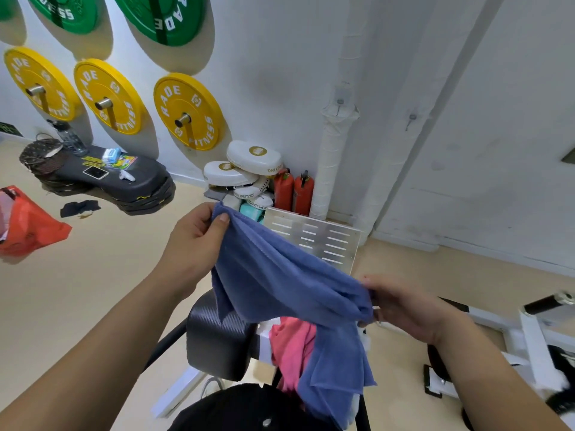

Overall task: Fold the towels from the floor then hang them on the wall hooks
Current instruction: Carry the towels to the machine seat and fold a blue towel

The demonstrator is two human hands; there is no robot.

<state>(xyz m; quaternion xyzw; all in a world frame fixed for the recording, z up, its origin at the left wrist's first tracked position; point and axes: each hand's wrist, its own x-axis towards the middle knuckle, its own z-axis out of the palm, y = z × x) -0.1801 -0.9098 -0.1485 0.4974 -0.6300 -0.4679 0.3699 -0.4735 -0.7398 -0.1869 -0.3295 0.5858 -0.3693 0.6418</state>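
Two hands hold one blue towel (pixel 280 275) up in the air, above and just right of the black padded seat (pixel 217 343). The left hand (pixel 193 241), up and left of the seat, pinches a bunched corner of the towel between thumb and curled fingers. The right hand (pixel 404 309), well to the right of the seat, has its fingers closed round the other gathered end. The cloth sags between the two grips, and a loose tail hangs down right of the seat. A pink towel (pixel 292 346) lies crumpled just beside the seat on its right, partly behind that tail.

Beyond the seat stands a slotted metal plate (pixel 314 241), with two red fire extinguishers (pixel 294 191) and a pile of white pads (pixel 245 169) against the wall behind it. Two small wall hooks (pixel 340 102) sit high above the seat, to its right. Yellow weight plates (pixel 186 110) hang on the wall far up and left of the seat, and an orange bag (pixel 28 225) lies on the floor well left of it.
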